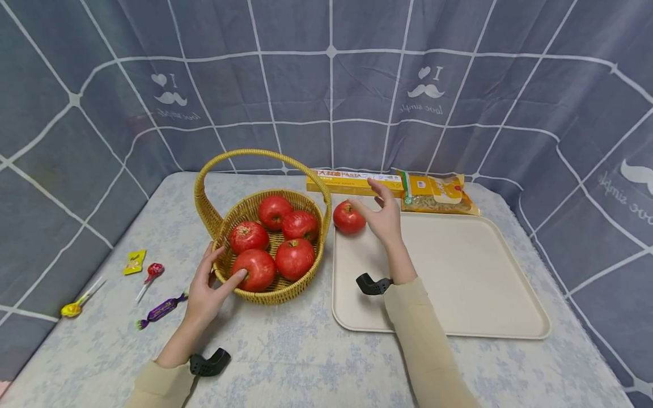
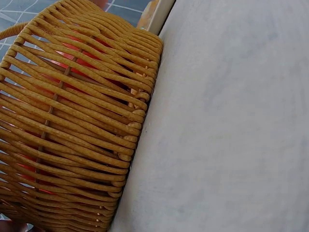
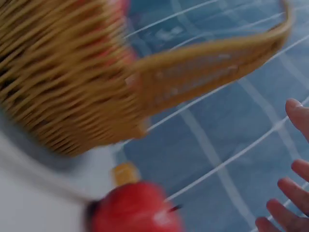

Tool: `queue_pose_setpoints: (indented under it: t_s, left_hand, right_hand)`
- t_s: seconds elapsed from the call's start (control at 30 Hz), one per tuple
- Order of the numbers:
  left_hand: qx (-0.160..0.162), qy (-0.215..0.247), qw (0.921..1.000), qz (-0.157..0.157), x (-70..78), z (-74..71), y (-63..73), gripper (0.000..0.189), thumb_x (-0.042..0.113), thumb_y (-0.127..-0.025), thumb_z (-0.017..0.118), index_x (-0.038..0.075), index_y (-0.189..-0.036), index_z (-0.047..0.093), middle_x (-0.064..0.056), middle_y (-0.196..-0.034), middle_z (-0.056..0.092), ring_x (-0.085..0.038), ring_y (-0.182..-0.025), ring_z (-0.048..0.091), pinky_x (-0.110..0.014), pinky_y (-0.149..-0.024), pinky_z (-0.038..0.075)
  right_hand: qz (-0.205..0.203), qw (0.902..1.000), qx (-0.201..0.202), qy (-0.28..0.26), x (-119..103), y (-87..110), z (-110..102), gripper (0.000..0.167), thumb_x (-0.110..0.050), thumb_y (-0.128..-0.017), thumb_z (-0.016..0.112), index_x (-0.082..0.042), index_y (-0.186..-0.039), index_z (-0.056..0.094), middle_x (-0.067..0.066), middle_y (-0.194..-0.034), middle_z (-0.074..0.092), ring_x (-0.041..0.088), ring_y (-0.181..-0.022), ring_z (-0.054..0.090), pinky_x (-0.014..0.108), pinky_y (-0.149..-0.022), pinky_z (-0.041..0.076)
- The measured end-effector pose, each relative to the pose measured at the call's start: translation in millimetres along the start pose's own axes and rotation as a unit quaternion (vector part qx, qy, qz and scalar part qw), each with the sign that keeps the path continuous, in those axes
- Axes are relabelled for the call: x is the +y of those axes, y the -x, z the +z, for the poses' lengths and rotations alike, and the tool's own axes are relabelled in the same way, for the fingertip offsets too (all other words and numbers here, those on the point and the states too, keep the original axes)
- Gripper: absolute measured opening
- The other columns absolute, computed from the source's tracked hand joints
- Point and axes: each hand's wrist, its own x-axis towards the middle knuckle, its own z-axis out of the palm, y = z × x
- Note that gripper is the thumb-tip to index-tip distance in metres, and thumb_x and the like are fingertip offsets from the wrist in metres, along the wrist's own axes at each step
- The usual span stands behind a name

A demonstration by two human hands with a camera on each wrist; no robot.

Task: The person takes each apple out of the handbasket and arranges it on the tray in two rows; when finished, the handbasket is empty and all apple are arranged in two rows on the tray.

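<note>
A woven basket (image 1: 278,296) with a tall arched handle holds several red apples (image 1: 296,259). My left hand (image 1: 206,294) grips the basket's near-left rim, its thumb over the edge against the nearest apple (image 1: 254,270) and its fingers along the outer wall. The left wrist view shows mostly the basket's woven side (image 2: 72,116), standing on the cloth. Another red apple (image 1: 349,217) sits at the far-left corner of the beige tray (image 1: 459,272). My right hand (image 1: 384,218) is raised just right of that apple, fingers spread and holding nothing. In the right wrist view its fingers (image 3: 292,193) are apart from the apple (image 3: 137,210).
Behind the tray lie a yellow pasta box (image 1: 357,182) and a yellow bag of pasta (image 1: 439,194). On the left are a yellow candy packet (image 1: 135,262), a red lollipop (image 1: 155,270), a yellow lollipop (image 1: 71,309) and a purple wrapped candy (image 1: 162,310). A grey curtain (image 1: 296,90) encloses the table.
</note>
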Motion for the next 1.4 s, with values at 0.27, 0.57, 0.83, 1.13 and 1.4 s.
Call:
queue_pose_setpoints:
  t_s: [0.27, 0.57, 0.83, 1.13, 1.4]
  left_hand:
    - [-0.001, 0.006, 1.0, 0.004, 0.6, -0.1, -0.8, 0.066, 0.018, -0.086, 0.07, 0.006, -0.142, 0.038, -0.005, -0.156, 0.012, -0.024, -0.14, 0.018, -0.035, -0.106, 0.029]
    - [0.007, 0.001, 0.9999, 0.008, -2.0, 1.6, -1.4, 0.068, 0.018, -0.084, 0.071, 0.004, -0.142, 0.038, -0.006, -0.156, 0.012, -0.026, -0.139, 0.018, -0.051, -0.104, 0.027]
    - [0.004, -0.004, 1.0, 0.003, -1.8, 1.0, -0.8, 0.067, 0.018, -0.085, 0.071, 0.006, -0.142, 0.038, -0.005, -0.156, 0.013, -0.025, -0.139, 0.02, -0.03, -0.105, 0.03]
    - [0.001, 0.004, 1.0, 0.002, -1.2, 0.4, -0.3, 0.066, 0.017, -0.086, 0.07, 0.006, -0.142, 0.038, -0.007, -0.156, 0.012, -0.026, -0.139, 0.02, -0.017, -0.099, 0.03]
    - [0.001, 0.002, 1.0, 0.002, -0.6, 0.4, -0.5, 0.066, 0.017, -0.085, 0.07, 0.005, -0.142, 0.038, -0.007, -0.156, 0.012, -0.025, -0.139, 0.021, -0.01, -0.094, 0.029]
  right_hand:
    - [-0.136, 0.9797, -0.042, -0.141, -60, 15.1, -19, 0.044, 0.001, -0.082, 0.07, 0.005, -0.122, 0.054, 0.017, -0.121, 0.056, 0.025, -0.111, 0.054, 0.041, -0.095, 0.043]
    - [-0.152, 0.9341, -0.241, -0.214, -76, 33.1, -2, 0.05, -0.004, -0.079, 0.074, 0.008, -0.122, 0.051, 0.027, -0.121, 0.053, 0.04, -0.108, 0.054, 0.044, -0.093, 0.044]
    - [-0.121, 0.9117, -0.341, -0.194, -68, 40.6, 31, 0.051, -0.003, -0.078, 0.074, 0.003, -0.125, 0.054, 0.015, -0.122, 0.056, 0.037, -0.112, 0.052, 0.052, -0.096, 0.039]
    - [-0.081, 0.91, -0.392, -0.107, -49, 46.0, 61, 0.057, -0.008, -0.078, 0.076, -0.005, -0.129, 0.052, 0.014, -0.129, 0.053, 0.032, -0.123, 0.046, 0.044, -0.103, 0.035]
    - [-0.071, 0.9152, -0.394, -0.045, -41, 50.6, 73, 0.061, -0.019, -0.076, 0.079, -0.011, -0.13, 0.052, 0.0, -0.128, 0.053, 0.026, -0.124, 0.045, 0.037, -0.102, 0.036]
